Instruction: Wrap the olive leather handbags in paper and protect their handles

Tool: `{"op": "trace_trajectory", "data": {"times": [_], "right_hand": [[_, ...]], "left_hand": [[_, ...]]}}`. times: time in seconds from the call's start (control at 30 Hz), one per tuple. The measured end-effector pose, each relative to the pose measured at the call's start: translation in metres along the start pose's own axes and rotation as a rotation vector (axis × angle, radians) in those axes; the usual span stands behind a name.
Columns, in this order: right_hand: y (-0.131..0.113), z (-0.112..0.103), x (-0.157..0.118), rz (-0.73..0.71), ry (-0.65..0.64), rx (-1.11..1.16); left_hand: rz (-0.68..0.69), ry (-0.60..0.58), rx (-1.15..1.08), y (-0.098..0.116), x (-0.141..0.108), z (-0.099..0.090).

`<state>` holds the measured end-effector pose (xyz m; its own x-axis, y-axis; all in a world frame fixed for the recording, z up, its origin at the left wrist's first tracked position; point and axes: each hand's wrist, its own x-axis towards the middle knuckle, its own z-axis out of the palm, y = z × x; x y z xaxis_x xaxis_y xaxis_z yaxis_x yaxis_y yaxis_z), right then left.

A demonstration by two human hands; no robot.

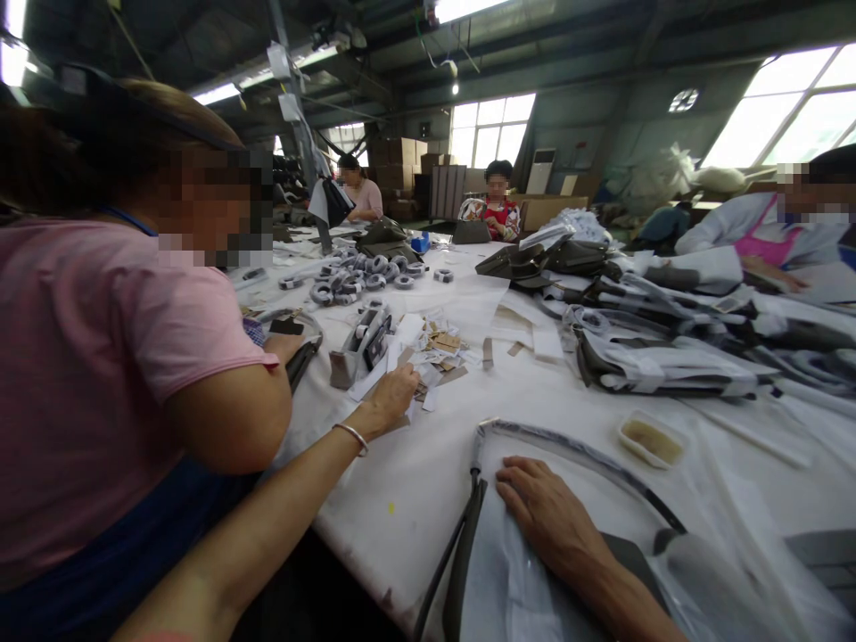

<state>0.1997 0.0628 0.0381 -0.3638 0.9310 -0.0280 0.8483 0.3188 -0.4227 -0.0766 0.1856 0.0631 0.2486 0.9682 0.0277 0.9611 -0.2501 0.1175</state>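
Note:
My left hand (393,394), with a silver bangle at the wrist, reaches to the edge of a pile of small paper and card pieces (445,343). Its fingers are bent together at the scraps, and what they hold is too small to make out. My right hand (552,508) lies flat with fingers stretched on a dark bag (512,571) covered in white wrapping. The bag's wrapped handle (568,439) arches beyond that hand. A tape dispenser (361,348) stands left of the scraps.
Close on the left, a person in a pink shirt (134,330) works at the white table (401,481). Grey rings (374,272) lie farther back. Wrapped bags (669,357) are piled at the right, near a shallow plastic tub (652,440). Other people sit around the table.

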Motion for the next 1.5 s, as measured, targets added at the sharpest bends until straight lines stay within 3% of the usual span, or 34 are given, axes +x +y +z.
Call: {"op": "trace_trajectory", "data": {"times": [0.4,0.73,0.9,1.1,1.17,1.3,1.37,1.5], "right_hand": [[0.002,0.004,-0.001,-0.03,0.065,0.043],[0.001,0.003,-0.003,-0.008,0.12,0.124],[0.014,0.002,-0.001,0.09,0.208,0.56],[0.024,-0.007,0.005,0.175,0.253,0.998],[0.021,-0.01,0.005,0.128,0.213,1.046],[0.013,-0.016,0.0,0.065,0.121,1.092],[0.011,-0.018,-0.003,0.095,0.117,1.108],[0.014,-0.017,-0.004,0.102,0.173,1.091]], "left_hand": [[-0.097,-0.111,-0.131,0.004,0.021,-0.005],[0.082,-0.198,-0.688,0.007,-0.013,-0.039],[0.157,-0.248,-0.894,0.035,-0.019,-0.041],[0.271,-0.433,-1.017,0.098,-0.026,-0.031],[0.311,-0.454,-1.028,0.118,-0.028,-0.023],[0.36,-0.346,-1.093,0.145,-0.026,-0.013],[0.358,-0.313,-1.144,0.15,-0.023,-0.012],[0.333,-0.359,-1.236,0.147,-0.019,-0.012]]}}
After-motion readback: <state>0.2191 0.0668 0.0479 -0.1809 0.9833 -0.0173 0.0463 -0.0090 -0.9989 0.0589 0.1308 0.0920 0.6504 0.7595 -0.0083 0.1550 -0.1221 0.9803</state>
